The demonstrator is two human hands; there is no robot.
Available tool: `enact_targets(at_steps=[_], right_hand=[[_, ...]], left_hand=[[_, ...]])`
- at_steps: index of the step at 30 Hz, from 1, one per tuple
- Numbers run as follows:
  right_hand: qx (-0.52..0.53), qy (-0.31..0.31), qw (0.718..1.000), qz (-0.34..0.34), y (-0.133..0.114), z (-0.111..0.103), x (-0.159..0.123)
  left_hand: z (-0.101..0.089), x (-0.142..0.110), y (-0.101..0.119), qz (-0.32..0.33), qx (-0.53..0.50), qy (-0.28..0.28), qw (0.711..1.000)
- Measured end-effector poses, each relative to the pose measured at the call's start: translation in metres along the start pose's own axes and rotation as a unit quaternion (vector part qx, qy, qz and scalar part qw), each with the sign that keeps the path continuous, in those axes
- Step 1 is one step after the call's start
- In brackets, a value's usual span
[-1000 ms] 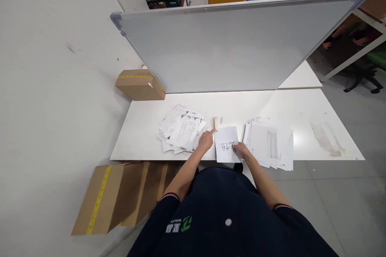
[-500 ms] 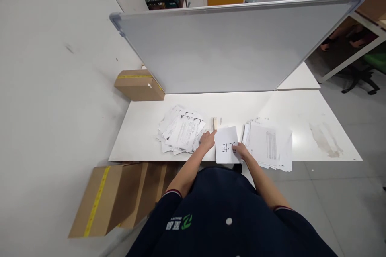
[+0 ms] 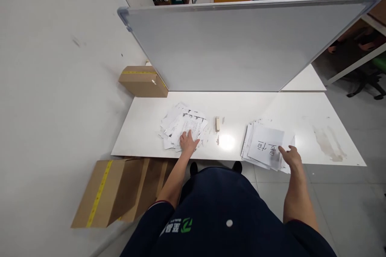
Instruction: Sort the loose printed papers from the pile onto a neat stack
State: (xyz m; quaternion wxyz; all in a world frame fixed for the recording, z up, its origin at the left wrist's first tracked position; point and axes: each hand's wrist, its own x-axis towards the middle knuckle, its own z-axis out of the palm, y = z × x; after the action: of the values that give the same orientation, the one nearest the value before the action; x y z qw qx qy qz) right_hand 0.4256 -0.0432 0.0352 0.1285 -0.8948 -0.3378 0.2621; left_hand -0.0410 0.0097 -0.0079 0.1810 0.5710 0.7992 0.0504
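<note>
My left hand (image 3: 188,143) lies with fingers spread on the left pile of printed papers (image 3: 173,122), which is loose and uneven. On the right pile of papers (image 3: 245,144) rests a white sheet with large handwritten characters (image 3: 261,140). My right hand (image 3: 291,156) is at that sheet's right edge, its thumb and fingers apart. Whether the thumb still touches the sheet I cannot tell. Between the two piles, a small cream-coloured oblong object (image 3: 217,124) sits by itself; it looks like a stapler.
A large whiteboard (image 3: 211,48) stands along the back of the white table (image 3: 301,108). One cardboard box (image 3: 143,84) is at the table's back left corner, and several more cardboard boxes (image 3: 111,192) stand on the floor at the left.
The handwritten sheet has gone from in front of me onto the right pile, carried by my right hand, whose fingers have opened. My left hand has moved left onto the printed papers.
</note>
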Motion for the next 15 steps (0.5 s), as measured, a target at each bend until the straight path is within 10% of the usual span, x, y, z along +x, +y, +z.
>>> enact_targets(at_steps=[7, 15], right_hand=[[-0.011, -0.067, 0.991, -0.117, -0.069, 0.044, -0.046], [-0.025, -0.261, 0.906, -0.333, -0.148, 0.133, -0.113]], left_hand=[[0.002, -0.002, -0.005, 0.051, -0.03, -0.002, 0.998], [-0.014, -0.011, 0.001, 0.076, -0.047, 0.02, 0.996]])
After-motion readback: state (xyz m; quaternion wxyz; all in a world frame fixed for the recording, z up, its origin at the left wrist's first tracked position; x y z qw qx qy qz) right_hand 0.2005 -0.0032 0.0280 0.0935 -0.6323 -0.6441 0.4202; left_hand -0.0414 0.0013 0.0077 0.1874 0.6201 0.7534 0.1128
